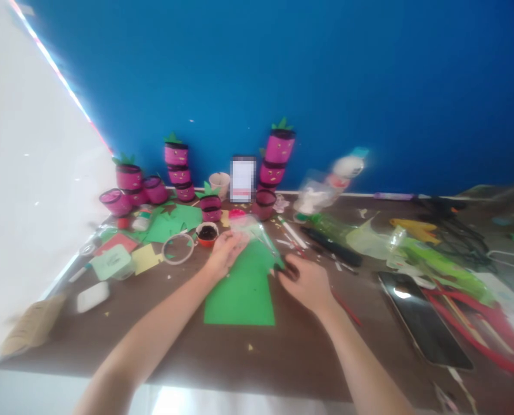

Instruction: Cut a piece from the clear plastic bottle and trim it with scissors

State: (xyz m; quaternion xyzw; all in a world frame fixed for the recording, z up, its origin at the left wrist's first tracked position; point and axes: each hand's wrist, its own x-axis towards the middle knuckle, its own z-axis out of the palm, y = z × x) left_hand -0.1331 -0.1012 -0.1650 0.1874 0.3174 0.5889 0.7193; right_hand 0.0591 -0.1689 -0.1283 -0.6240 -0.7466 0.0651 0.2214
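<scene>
My right hand (306, 282) grips a pair of scissors (271, 245) by its dark handles, with the blades pointing away and to the left. My left hand (226, 252) is closed beside the blades, over the upper part of a green sheet (240, 297) lying on the table. A pale, see-through shape shows at my left fingertips, too blurred to name. Just left of that hand stands a small cup (207, 232) with dark contents. Beyond the hands is a pink cup with green leaves (210, 206).
Stacked pink cups (272, 161) stand along the blue wall, with another stack (178, 167) farther left. A roll of tape (178, 248) lies left. A phone (423, 317), a black tool (332, 246) and plastic wrappings (442, 265) lie right. A brown wrapped object (34, 324) sits at the left edge.
</scene>
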